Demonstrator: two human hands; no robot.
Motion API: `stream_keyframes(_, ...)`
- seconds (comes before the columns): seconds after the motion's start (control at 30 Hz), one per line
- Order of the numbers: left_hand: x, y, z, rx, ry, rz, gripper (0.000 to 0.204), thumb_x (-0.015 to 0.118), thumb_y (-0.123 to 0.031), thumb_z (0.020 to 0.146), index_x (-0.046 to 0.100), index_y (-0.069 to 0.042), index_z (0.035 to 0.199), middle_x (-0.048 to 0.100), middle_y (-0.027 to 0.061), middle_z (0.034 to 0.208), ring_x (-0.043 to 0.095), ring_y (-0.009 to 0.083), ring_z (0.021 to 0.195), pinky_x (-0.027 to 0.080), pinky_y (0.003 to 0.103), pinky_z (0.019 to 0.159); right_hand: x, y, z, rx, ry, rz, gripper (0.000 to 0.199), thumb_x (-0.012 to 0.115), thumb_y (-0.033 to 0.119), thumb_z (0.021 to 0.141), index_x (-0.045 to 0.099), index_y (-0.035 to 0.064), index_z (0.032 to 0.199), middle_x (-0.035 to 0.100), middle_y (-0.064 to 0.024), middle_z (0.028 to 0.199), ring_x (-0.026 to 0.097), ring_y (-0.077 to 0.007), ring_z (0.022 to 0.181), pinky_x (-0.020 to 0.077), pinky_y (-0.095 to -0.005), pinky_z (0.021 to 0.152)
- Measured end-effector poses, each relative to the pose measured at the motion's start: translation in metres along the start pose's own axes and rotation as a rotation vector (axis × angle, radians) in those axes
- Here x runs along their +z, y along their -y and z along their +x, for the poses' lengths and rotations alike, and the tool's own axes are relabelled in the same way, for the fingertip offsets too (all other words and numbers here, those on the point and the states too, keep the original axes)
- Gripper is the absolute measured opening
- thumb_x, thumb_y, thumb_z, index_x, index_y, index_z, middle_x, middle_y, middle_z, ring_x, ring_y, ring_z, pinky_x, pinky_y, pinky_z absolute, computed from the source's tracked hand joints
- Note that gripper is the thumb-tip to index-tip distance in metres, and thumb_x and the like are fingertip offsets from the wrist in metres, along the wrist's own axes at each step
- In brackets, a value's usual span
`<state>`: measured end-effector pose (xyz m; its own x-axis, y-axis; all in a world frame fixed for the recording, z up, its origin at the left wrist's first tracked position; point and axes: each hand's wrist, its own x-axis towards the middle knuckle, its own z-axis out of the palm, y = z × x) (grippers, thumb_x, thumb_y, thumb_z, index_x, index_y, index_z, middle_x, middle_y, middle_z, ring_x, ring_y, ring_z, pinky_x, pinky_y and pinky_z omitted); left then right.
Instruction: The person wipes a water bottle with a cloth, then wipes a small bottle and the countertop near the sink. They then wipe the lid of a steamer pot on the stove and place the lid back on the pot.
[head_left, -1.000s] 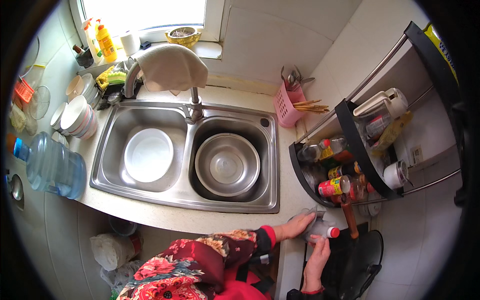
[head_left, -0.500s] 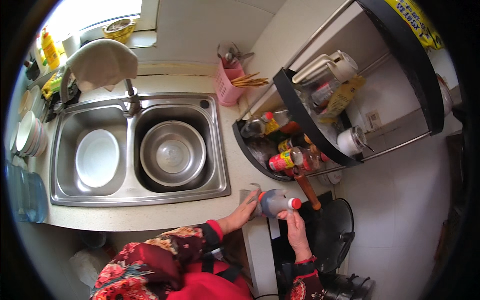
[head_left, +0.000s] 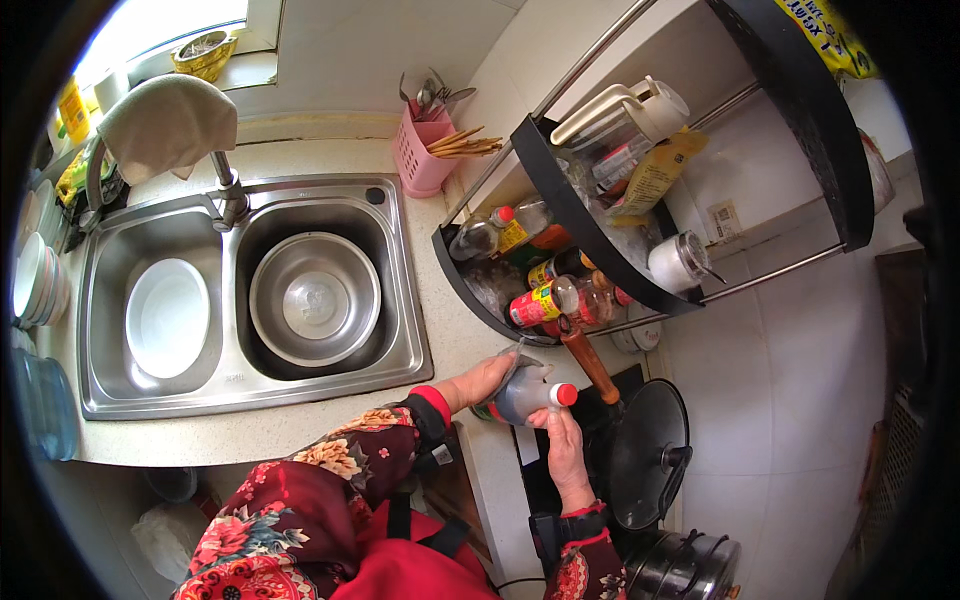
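Observation:
A clear plastic bottle (head_left: 524,398) with dark liquid and a red cap (head_left: 564,394) is held lying on its side above the counter's front right corner. My left hand (head_left: 478,383) is closed on a thin greyish cloth (head_left: 513,362), which it presses against the far side of the bottle near its base. My right hand (head_left: 567,462) grips the bottle by the neck, fingers just under the cap. Part of the cloth and the left fingertips are hidden behind the bottle.
A black corner rack (head_left: 600,240) with bottles and jars stands close beyond my hands. Right of them are a wooden handle (head_left: 590,362) and a dark pan lid (head_left: 648,455). A double sink (head_left: 238,300) holding a white dish (head_left: 167,318) and a steel basin (head_left: 315,300) lies left.
The whole view has shifted. My left hand and the cloth have moved from the bottle's base end round to its far side. The bottle has tilted slightly, still held at the neck.

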<state>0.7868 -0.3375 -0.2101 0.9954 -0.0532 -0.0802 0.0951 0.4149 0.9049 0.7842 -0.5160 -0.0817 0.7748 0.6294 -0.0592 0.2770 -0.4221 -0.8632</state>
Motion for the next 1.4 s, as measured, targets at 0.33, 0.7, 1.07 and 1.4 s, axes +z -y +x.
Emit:
stream_keyframes(0.33,0.015,0.035,-0.054,0.233,-0.181,0.167,0.049,0.03,-0.029,0.102,0.04,0.002,0.139,0.049,0.0158,0.135,0.043,0.0237,0.127,0.031,0.033,0.109,-0.024,-0.013,0.001,0.007,0.025,-0.102,0.028,0.043,0.024,0.101,0.054,-0.0011,0.107,0.061,-0.0122,0.095,0.06,-0.0231,0.088,0.0475,-0.0336,0.082)
stream_keyframes(0.7,0.031,-0.016,-0.061,0.198,0.075,-0.159,0.055,0.024,-0.038,0.102,0.041,-0.005,0.142,0.041,0.0129,0.143,0.034,0.0261,0.137,0.023,0.038,0.115,-0.031,-0.007,-0.008,0.061,0.084,-0.086,0.03,0.044,0.025,0.104,0.051,0.0017,0.121,0.058,-0.0098,0.111,0.057,-0.0188,0.103,0.0471,-0.0326,0.094)
stream_keyframes(1.07,0.018,-0.03,-0.057,0.424,0.106,0.195,0.055,0.024,-0.037,0.101,0.05,-0.001,0.134,0.048,0.0169,0.137,0.04,0.0273,0.132,0.027,0.038,0.112,-0.019,-0.013,-0.004,-0.008,0.037,-0.039,0.025,0.048,0.013,0.101,0.052,0.0056,0.125,0.063,-0.0118,0.116,0.058,-0.0187,0.108,0.044,-0.0312,0.095)
stream_keyframes(1.4,0.003,0.029,-0.041,0.002,0.109,-0.33,0.057,0.028,-0.045,0.102,0.043,-0.005,0.139,0.053,0.0114,0.133,0.055,0.0255,0.118,0.045,0.042,0.1,-0.011,-0.033,0.0,-0.189,0.033,0.231,0.032,0.045,0.006,0.097,0.049,0.003,0.128,0.055,-0.0079,0.123,0.049,-0.0176,0.12,0.0366,-0.0319,0.105)
